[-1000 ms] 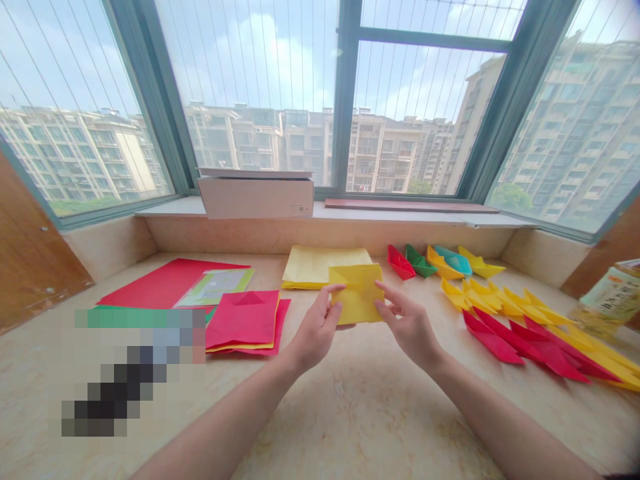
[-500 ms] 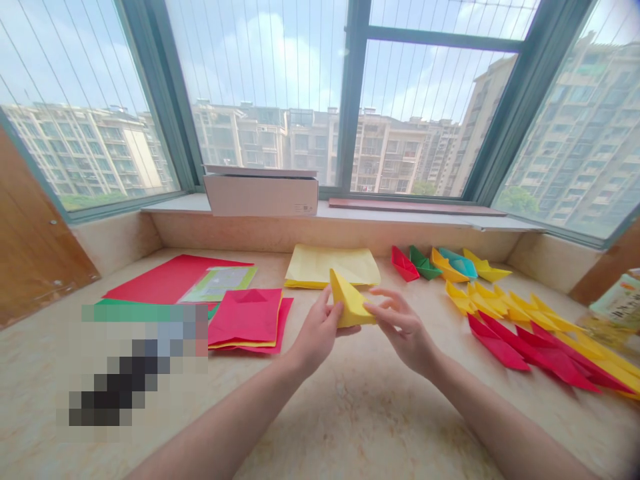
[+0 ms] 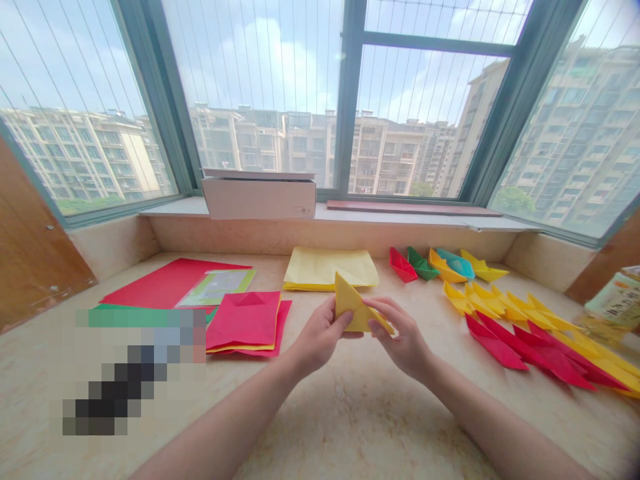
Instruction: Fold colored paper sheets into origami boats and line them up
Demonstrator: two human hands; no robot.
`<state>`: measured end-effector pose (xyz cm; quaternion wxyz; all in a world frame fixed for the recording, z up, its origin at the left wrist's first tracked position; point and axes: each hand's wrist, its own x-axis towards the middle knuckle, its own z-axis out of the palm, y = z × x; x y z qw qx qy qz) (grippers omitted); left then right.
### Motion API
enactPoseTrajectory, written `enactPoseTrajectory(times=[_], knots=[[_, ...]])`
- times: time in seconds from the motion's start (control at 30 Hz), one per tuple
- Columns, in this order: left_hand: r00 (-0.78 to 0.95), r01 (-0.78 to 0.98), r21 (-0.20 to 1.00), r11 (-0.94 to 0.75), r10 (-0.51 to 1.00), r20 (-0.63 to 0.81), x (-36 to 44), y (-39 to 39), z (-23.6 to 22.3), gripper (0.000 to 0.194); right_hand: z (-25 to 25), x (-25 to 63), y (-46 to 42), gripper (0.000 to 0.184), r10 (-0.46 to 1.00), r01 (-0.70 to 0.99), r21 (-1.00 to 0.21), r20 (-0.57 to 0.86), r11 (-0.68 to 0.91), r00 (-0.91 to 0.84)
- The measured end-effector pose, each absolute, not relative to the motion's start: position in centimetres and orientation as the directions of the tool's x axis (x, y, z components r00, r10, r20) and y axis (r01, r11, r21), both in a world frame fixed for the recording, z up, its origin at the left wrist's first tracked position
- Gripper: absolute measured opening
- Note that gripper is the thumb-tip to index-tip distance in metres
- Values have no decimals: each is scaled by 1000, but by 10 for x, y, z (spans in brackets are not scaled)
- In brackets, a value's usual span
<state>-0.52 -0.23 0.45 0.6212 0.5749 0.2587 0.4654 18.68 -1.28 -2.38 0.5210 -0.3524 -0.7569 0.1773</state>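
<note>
A yellow folded paper (image 3: pixel 353 303) with a pointed top is held up between my two hands, above the counter. My left hand (image 3: pixel 323 333) grips its left side, thumb in front and fingers behind. At its lower right corner, my right hand (image 3: pixel 397 330) pinches the paper between thumb and fingers. Just behind it lies a stack of pale yellow sheets (image 3: pixel 330 265). To the left of my left hand is a pile of red and yellow sheets (image 3: pixel 245 323).
Folded paper boats stand on the right: a red boat (image 3: pixel 403 265), a green boat (image 3: pixel 421 265), a blue one, several yellow ones and long red ones (image 3: pixel 495 341). A large red sheet (image 3: pixel 155 281) lies far left. A white box (image 3: pixel 259 198) sits on the sill; a bottle (image 3: pixel 617 300) stands far right.
The yellow paper has turned so its flat face shows and its right corner points down. My right hand has closed in on that corner, its fingers now nearer the paper.
</note>
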Motion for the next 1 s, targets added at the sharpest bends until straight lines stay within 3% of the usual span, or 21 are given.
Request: enactPoseTrajectory(times=[0.07,0.2,0.37,0.53,0.77,0.9,1.0], knots=[[446,-280,954,-110,865,231,-7,0,4,39,-23,185,-13,44,791,299,-736,592,608,-152],[418,-262,957,-126,879,230,-6,1,4,37,-18,180,-15,31,849,305,-793,503,527,-160],[308,-147,973,-176,927,214,-6,5,-2,41,-12,180,-18,26,824,413,-742,565,528,-38],[198,-22,995,-101,975,103,-7,10,-15,52,-10,185,-18,24,748,569,-625,663,534,26],[393,-130,965,-228,881,261,1,-3,-9,45,-18,178,-20,22,653,566,-430,706,703,-274],[441,-138,961,-241,854,278,-3,-1,-8,49,-19,174,-23,22,662,529,-456,685,716,-305],[491,-167,971,-171,840,232,-6,3,-10,56,-21,175,-20,35,698,512,-524,677,680,-235]])
